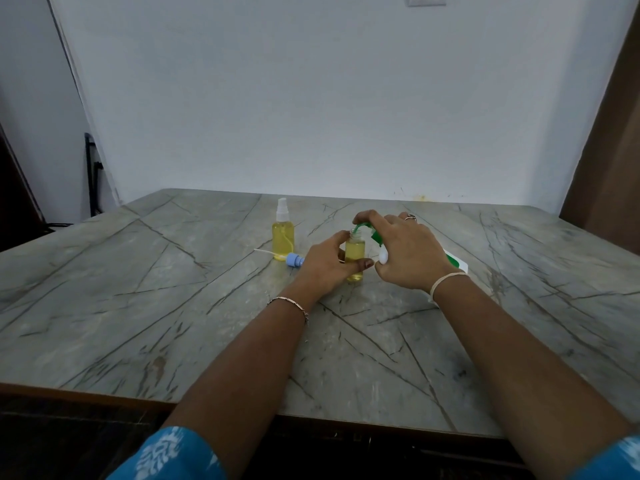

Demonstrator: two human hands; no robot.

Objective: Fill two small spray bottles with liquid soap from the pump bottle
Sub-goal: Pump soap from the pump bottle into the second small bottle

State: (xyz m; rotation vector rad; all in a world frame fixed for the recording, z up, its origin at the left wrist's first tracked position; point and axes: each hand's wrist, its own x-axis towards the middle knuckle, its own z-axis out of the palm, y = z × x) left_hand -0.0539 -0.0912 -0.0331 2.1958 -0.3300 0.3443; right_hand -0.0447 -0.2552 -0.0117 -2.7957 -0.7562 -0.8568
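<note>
Seemingly, left hand (323,264) grips bottle (355,251), right hand (408,252) pump (376,238).

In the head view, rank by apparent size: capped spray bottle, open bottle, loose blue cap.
1. capped spray bottle, taller with its sprayer.
2. open bottle, gripped by the left hand; bodies look near alike.
3. blue cap, smallest.

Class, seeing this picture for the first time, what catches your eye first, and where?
On the table, the left hand grips an uncapped small bottle of yellow liquid while the right hand tilts the green-topped pump bottle over its mouth. Behind, to the left, stands a capped spray bottle, also yellow, with a blue sprayer cap lying at its foot.
</note>
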